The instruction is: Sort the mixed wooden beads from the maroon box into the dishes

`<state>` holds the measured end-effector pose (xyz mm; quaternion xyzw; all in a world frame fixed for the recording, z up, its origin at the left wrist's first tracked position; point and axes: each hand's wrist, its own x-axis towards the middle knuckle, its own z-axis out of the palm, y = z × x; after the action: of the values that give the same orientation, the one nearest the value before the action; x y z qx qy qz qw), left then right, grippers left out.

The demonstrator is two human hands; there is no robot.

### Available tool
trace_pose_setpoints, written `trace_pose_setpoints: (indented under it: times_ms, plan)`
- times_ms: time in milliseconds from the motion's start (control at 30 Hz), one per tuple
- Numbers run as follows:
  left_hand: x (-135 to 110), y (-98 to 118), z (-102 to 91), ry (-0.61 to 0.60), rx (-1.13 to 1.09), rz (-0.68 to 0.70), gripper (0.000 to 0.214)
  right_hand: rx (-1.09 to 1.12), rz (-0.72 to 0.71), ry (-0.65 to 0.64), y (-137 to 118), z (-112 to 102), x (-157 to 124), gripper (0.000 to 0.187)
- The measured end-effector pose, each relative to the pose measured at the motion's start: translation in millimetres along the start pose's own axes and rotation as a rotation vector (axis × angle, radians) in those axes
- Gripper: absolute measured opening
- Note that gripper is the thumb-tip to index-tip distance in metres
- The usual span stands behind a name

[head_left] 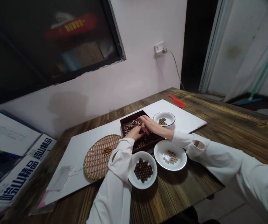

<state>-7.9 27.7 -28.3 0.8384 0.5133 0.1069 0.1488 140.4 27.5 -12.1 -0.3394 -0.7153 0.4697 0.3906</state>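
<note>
Recording hand position at the table: the left hand and right hand both reach into a dark wooden tray, over mixed brown beads. The fingers are curled narrowly and kept low, which suits beads this small; whether any bead is held cannot be told. A white bowl of dark beads and a white plate of paler beads sit just beside the tray, with a round woven tray touching its left corner.
</note>
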Motion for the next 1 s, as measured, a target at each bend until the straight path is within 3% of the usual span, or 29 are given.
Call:
trace_pose_setpoints:
  times_ms: [200, 1000]
  plan:
    - [1.7, -2.9, 1.0, -0.009, -0.051, 0.001, 0.023, 0.002, -0.01, -0.012, 2.4, 0.4, 1.2, 0.033]
    - [2.0, -4.3, -0.2, -0.003, -0.085, 0.015, 0.017, 0.025, 0.045, -0.061, -0.9, 2.4, 0.0, 0.028]
